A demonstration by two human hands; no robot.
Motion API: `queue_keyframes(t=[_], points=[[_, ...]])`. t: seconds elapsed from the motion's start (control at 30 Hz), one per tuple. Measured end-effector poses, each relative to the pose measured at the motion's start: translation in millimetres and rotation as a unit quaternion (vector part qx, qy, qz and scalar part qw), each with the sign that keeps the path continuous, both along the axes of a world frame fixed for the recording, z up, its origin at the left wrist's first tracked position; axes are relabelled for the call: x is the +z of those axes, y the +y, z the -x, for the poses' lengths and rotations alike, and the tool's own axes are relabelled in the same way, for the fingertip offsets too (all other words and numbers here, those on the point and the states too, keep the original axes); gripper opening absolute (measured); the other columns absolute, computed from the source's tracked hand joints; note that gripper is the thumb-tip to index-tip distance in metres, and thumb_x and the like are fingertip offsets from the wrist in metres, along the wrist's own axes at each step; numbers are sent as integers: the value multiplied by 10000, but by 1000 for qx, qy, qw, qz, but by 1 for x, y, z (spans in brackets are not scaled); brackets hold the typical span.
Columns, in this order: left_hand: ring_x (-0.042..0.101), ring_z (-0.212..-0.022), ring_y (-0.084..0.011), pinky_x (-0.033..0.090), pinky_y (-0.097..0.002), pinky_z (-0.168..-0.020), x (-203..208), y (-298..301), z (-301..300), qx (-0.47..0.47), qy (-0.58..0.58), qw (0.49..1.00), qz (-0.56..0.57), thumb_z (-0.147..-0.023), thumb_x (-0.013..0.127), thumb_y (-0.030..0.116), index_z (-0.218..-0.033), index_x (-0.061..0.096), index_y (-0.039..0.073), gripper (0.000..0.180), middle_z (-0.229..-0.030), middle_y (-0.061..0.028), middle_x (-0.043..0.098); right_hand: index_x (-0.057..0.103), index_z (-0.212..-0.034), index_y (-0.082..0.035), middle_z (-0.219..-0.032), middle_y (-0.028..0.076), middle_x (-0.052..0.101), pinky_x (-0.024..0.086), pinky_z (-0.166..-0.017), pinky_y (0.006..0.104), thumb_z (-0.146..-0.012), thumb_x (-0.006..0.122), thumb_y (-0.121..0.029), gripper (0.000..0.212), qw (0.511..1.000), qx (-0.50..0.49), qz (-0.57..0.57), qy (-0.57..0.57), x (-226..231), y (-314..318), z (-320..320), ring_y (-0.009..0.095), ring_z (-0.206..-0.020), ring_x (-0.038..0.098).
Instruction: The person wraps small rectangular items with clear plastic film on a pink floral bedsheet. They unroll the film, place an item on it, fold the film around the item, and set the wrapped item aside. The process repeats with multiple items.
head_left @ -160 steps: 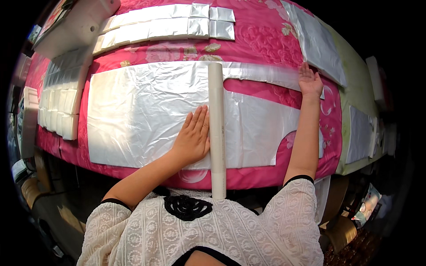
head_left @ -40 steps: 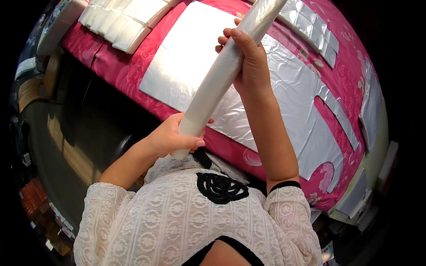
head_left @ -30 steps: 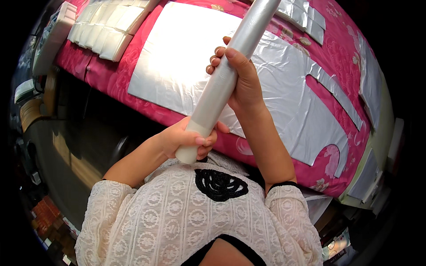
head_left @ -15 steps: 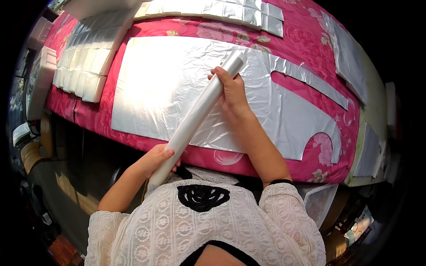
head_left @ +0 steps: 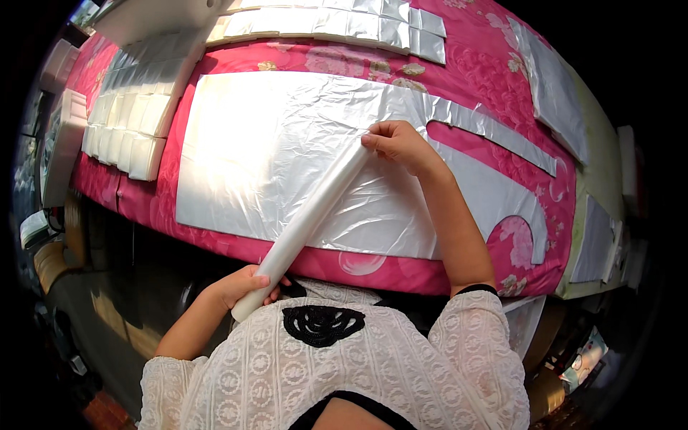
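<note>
A long white roll of thin plastic bags or film point(head_left: 307, 218) slants across my front, its low end near my body and its high end over the table. My left hand point(head_left: 252, 282) is wrapped round the low end. At the far end, my right hand point(head_left: 390, 143) pinches the roll's tip between thumb and fingers. Beneath the roll a stack of flat, shiny white plastic vest bags point(head_left: 236, 154) lies on the table, body to the left and two handle strips to the right.
A pink flowered cloth point(head_left: 480, 86) covers the table. Rows of folded white packets point(head_left: 132, 118) lie at the left, with more packets point(head_left: 344, 25) along the far side. Flat plastic sheets point(head_left: 548, 93) lie at the far right. A white foam box point(head_left: 63, 147) stands left of the table.
My right hand has slid from gripping round the roll's upper part to pinching its far end. The roll has come slightly lower and nearer to me, still in my left hand.
</note>
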State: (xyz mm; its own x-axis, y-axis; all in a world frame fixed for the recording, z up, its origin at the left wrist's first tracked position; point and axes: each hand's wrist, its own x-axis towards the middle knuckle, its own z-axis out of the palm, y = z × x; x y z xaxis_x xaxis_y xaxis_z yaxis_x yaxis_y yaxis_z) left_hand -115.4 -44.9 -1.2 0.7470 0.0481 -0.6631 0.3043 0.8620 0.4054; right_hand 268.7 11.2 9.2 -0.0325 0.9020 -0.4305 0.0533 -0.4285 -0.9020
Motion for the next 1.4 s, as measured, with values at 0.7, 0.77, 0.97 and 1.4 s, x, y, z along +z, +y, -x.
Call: queue_keyframes(t=[0.7, 0.77, 0.97, 1.4], points=[[612, -860, -162, 480, -298, -765, 31, 61, 44, -303, 30, 918, -252, -741, 738, 270, -1068, 583, -2, 452, -926, -59, 640, 650, -825, 0, -649, -14, 581, 406, -526, 213, -831, 648, -192, 192, 926, -258, -166, -220, -26, -5, -130, 51, -566, 494], [626, -858, -221, 481, -309, -750, 58, 82, -10, -356, 50, 825, -436, -725, 739, 285, -1041, 599, 21, 435, -923, -94, 651, 650, -827, 0, -650, -17, 582, 399, -526, 209, -827, 650, -185, 185, 944, -229, -157, -179, -27, 6, -102, 50, -570, 492], [607, -892, -271, 476, -358, -786, 62, 100, -108, -289, 88, 513, -803, -651, 750, 315, -1033, 598, 60, 484, -961, -115, 630, 657, -823, -17, -660, -43, 563, 369, -544, 199, -841, 642, -186, 170, 963, -123, -137, -198, -23, 33, -58, 32, -592, 453], [255, -1340, -320, 157, -465, -1096, -9, 43, -110, -336, -170, 439, -816, -813, 450, 581, -1342, 312, -61, 843, -1424, -202, 291, 627, -1015, -8, -885, 85, 628, 464, -667, 284, -829, 625, -232, 292, 952, -150, -100, -246, -12, 43, -53, 153, -736, 584]])
